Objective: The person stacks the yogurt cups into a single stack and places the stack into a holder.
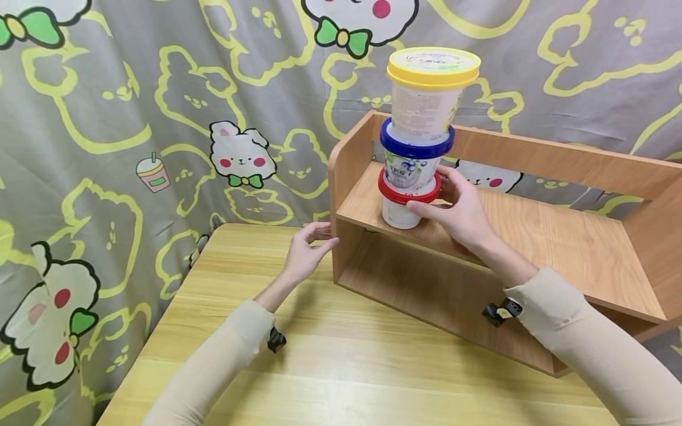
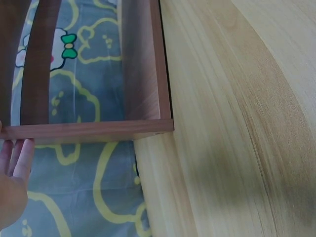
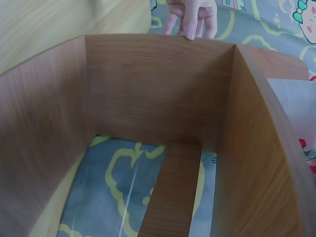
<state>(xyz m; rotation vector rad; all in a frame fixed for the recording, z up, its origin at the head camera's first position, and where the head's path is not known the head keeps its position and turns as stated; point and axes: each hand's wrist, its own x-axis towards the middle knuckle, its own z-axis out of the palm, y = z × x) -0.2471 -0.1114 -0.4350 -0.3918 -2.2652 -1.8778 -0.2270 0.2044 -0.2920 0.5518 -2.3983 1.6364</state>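
Three white plastic tubs stand stacked on the upper board of a wooden shelf (image 1: 533, 236), near its left end. The lowest tub (image 1: 401, 216) has a red lid, the middle tub (image 1: 409, 171) a blue lid with blueberry print, and the top tub (image 1: 426, 109) a yellow lid. My right hand (image 1: 462, 210) grips the red-lidded tub from the right, thumb at its lid's front and fingers partly hidden behind. Beside the shelf's left side panel (image 1: 341, 248), my left hand (image 1: 306, 255) rests its outstretched fingers on the outer face, also visible in the left wrist view.
The shelf stands on a wooden table (image 1: 319, 367), with a lower compartment beneath the upper board and a back rail (image 1: 533, 154). A patterned grey curtain (image 1: 133, 89) hangs behind. The table's left edge slopes down toward the front.
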